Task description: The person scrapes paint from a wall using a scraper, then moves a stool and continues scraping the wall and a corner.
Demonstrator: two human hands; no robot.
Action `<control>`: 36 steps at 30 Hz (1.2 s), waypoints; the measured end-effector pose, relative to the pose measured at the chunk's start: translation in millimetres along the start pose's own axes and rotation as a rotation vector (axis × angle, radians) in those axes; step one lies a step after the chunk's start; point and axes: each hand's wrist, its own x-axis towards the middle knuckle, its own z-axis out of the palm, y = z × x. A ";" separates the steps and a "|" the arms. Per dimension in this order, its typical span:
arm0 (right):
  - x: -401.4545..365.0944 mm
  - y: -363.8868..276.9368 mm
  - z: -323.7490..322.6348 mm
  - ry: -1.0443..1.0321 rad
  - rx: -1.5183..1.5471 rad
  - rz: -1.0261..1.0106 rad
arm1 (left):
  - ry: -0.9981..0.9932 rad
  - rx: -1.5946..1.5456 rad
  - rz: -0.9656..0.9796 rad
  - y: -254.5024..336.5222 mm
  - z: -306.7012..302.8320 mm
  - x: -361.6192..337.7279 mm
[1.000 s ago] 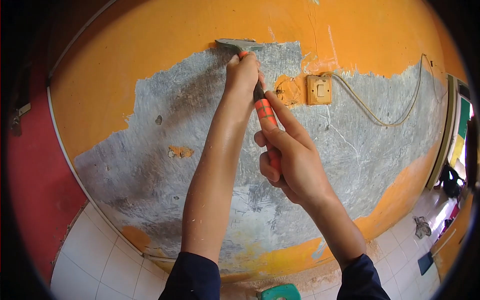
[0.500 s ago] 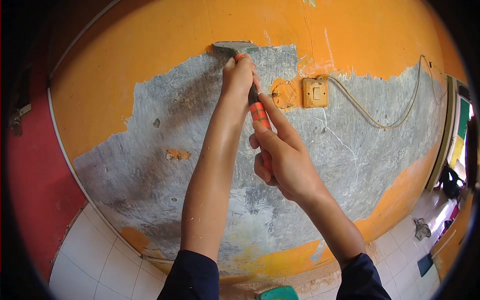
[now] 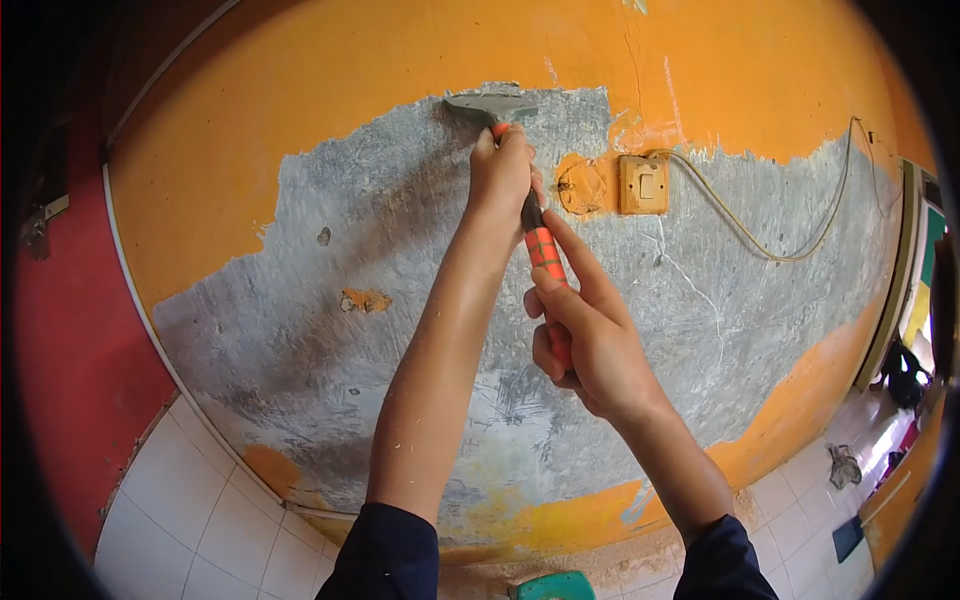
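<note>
A scraper [image 3: 541,246] with a wide metal blade and an orange-red and black handle lies against the wall, its blade near the edge between orange paint [image 3: 350,70] and bare grey plaster [image 3: 400,210]. My left hand [image 3: 502,178] is wrapped round the upper handle just below the blade. Lower down, my right hand [image 3: 592,335] grips the handle's end, with the index finger stretched along it. Small pale flecks dot my left forearm.
Right of the scraper are a light switch [image 3: 643,185], a round orange-painted patch [image 3: 582,187] and a hanging cable [image 3: 745,238]. A red door [image 3: 80,320] stands at the left. On the tiled floor are a green object [image 3: 555,587] and a crumpled item [image 3: 843,466].
Both hands and the scraper have shifted slightly right in view. The blade has moved a little right along the paint edge, relative to the wall. The wall view has also shifted slightly right.
</note>
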 end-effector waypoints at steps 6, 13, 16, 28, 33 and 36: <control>3.9 -11.3 4.4 0.012 0.025 -0.038 | -0.035 0.043 -0.002 12.0 6.1 5.8; 2.0 -23.4 2.0 0.017 0.042 -0.005 | -0.033 0.019 -0.039 16.4 15.0 6.3; -8.8 -13.1 -0.1 0.032 0.047 -0.021 | -0.031 0.003 -0.003 5.4 11.6 2.5; -8.6 -13.9 -7.5 0.071 0.067 0.002 | 0.034 0.071 -0.013 7.0 21.8 1.6; -13.1 -18.7 -8.2 0.038 0.151 -0.013 | 0.013 0.056 -0.005 2.5 22.8 1.7; -7.5 -16.5 -7.9 0.029 0.087 -0.014 | -0.018 0.096 0.057 5.9 21.4 8.7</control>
